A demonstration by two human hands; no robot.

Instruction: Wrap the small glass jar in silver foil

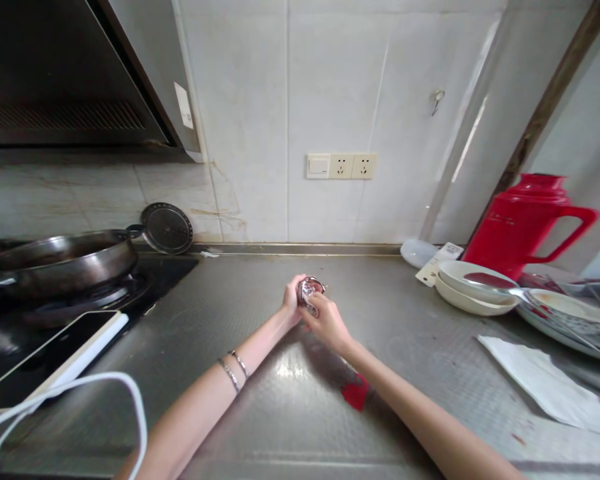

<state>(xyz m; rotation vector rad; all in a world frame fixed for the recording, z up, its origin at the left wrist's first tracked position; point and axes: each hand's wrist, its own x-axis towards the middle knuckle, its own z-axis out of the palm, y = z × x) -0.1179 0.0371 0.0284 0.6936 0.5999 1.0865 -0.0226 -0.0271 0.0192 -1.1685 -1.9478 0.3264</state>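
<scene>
At the middle of the metal counter (pixel 260 427), my left hand (pixel 292 297) is wrapped round a small, round, shiny silver thing (pixel 312 287), like a little metal cup, whose open top faces me. My right hand (pixel 330 325) reaches over its near side, fingers bent and pressed together at the rim. Whatever those fingertips pinch, if anything, is hidden. A torn red scrap (pixel 356 392) lies on the counter under my right forearm. Two bracelets (pixel 234 371) circle my left wrist.
Left, a steel pan (pixel 65 263) sits on the black gas stove, with a phone (pixel 45 360) and white cable (pixel 135 400) nearer me. Right are a red thermos jug (pixel 520 220), stacked white bowls (pixel 473 303), a plate (pixel 555 327) and a white paper sheet (pixel 545 383).
</scene>
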